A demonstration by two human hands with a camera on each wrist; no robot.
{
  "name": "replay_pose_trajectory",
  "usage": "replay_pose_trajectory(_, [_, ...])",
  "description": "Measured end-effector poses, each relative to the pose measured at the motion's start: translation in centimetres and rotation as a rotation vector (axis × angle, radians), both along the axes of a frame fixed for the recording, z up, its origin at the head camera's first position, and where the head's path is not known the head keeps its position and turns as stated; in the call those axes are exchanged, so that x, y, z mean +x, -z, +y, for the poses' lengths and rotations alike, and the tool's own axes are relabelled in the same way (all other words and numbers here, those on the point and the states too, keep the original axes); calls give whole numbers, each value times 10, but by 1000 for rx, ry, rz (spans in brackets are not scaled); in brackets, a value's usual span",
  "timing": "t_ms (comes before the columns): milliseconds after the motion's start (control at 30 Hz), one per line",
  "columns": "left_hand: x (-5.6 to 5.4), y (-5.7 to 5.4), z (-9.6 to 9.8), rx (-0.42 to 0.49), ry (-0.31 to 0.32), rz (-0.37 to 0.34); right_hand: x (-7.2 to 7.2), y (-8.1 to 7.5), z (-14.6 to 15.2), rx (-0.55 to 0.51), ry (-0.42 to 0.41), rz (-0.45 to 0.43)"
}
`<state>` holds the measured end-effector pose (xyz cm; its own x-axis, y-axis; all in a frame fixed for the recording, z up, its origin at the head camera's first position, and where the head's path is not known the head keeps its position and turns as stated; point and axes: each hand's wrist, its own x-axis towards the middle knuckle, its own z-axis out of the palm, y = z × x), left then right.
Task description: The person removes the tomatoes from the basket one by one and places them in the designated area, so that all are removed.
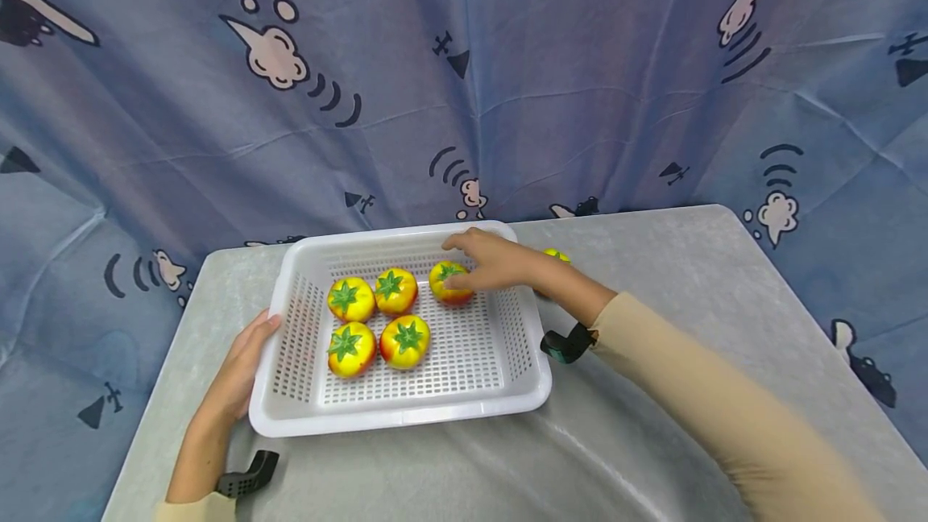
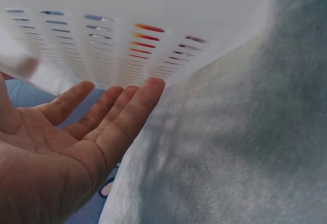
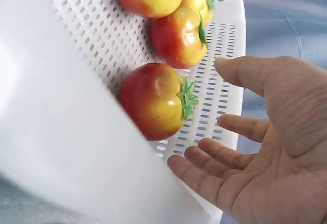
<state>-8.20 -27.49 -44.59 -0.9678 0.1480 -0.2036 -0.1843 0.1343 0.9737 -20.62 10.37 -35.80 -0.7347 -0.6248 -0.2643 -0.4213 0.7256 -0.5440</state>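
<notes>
A white perforated plastic basket (image 1: 406, 417) holds several red-and-yellow toy tomatoes with green leafy tops, among them a front one (image 1: 404, 342). At its left side, my left hand (image 1: 242, 361) has the thumb over the rim and long fingers against the outer wall, as the left wrist view shows. My right hand (image 1: 489, 258) reaches over the back right of the basket, spread above the rightmost tomato (image 1: 444, 271). In the right wrist view, the fingertips (image 3: 179, 166) are apart from that tomato (image 3: 153, 101), with nothing held.
Another toy tomato (image 1: 556, 254) sits on the table to the right of the basket, mostly hidden by my right forearm. A grey cloth covers the table (image 1: 696, 280). Behind it hangs a blue patterned curtain (image 1: 406, 87).
</notes>
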Motion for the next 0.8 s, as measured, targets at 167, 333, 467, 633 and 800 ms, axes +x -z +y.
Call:
replay_pose_trajectory(167, [1, 1, 0, -7, 5, 12, -2, 2, -7, 47, -6, -24])
replay_pose_trajectory(333, [1, 1, 0, 18, 6, 2, -4, 8, -11, 91, -1, -68])
replay_pose_trajectory(467, [0, 2, 0, 21, 9, 4, -4, 12, -14, 113, 10, -91])
replay_pose_trajectory(633, [0, 1, 0, 4, 4, 13, -4, 13, -18, 116, -1, -90])
replay_pose_trajectory(800, [1, 1, 0, 7, 7, 9, -3, 15, -21, 117, -20, -77])
